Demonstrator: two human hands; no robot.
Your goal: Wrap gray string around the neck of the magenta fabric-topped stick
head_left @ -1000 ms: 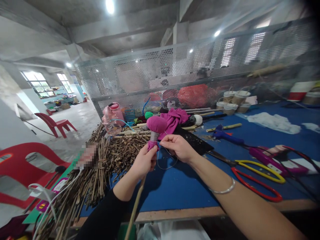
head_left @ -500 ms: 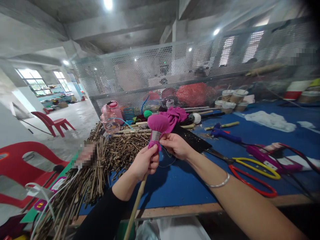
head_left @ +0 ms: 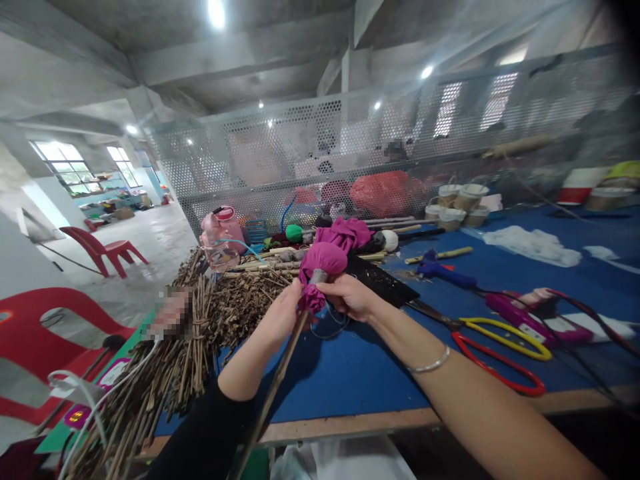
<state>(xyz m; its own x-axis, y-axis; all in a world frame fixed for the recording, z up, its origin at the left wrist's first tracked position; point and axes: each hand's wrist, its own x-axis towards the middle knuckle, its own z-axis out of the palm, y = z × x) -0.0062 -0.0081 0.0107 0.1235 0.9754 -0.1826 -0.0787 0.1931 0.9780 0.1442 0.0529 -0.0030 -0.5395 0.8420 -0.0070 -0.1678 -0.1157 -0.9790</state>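
A magenta cloth-covered ball (head_left: 326,259) sits at the top of a thin wooden stick (head_left: 280,377). Grey thread (head_left: 319,275) binds the cloth at the ball's neck, and gathered cloth bunches out below it. My left hand (head_left: 284,310) is closed around the bunched cloth and stick top, its fingers partly hidden behind them. My right hand (head_left: 353,298) grips the bound neck from the right, thumb on the thread and fingers behind. A thin loose strand hangs in a loop below my right hand, over the blue table (head_left: 360,387).
Bundled dried twigs (head_left: 200,340) cover the table's left side. Large scissors (head_left: 500,340) with red and yellow handles lie at right, near a blue glue gun (head_left: 445,270). More magenta cloth (head_left: 345,233) and a white ball (head_left: 390,240) lie behind. A red chair (head_left: 55,340) stands left.
The ball has tipped to the right and turned, with the bunched cloth now facing me. My left hand has shifted left around the stick, and my right thumb has come onto the bound neck.
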